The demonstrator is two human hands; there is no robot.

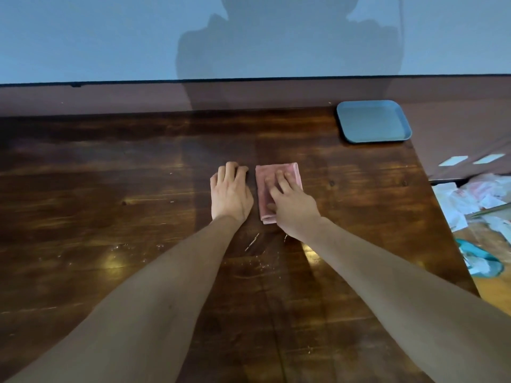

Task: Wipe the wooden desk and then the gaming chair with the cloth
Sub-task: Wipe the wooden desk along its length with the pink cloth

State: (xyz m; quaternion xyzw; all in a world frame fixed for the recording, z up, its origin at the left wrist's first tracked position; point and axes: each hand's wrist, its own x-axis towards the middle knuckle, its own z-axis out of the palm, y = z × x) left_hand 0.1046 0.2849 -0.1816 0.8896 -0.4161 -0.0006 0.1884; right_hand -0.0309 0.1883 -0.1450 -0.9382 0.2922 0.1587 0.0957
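Note:
A folded pink cloth (287, 172) lies flat on the dark wooden desk (110, 217), a little right of the middle. My right hand (293, 205) rests on top of the cloth with its fingers spread and straight, pressing it down. Just left of the cloth, my left hand (231, 193) lies palm down on the bare wood, its fingertips bent a little against the surface and holding nothing. Small pale crumbs and scratches (253, 241) show on the wood below the hands. The gaming chair is not in view.
A blue-grey tray (373, 121) sits at the desk's far right corner. A blue-grey wall (110, 37) rises behind the desk. Beyond the right edge, crumpled papers (470, 197) and a teal object (481, 258) lie on the floor.

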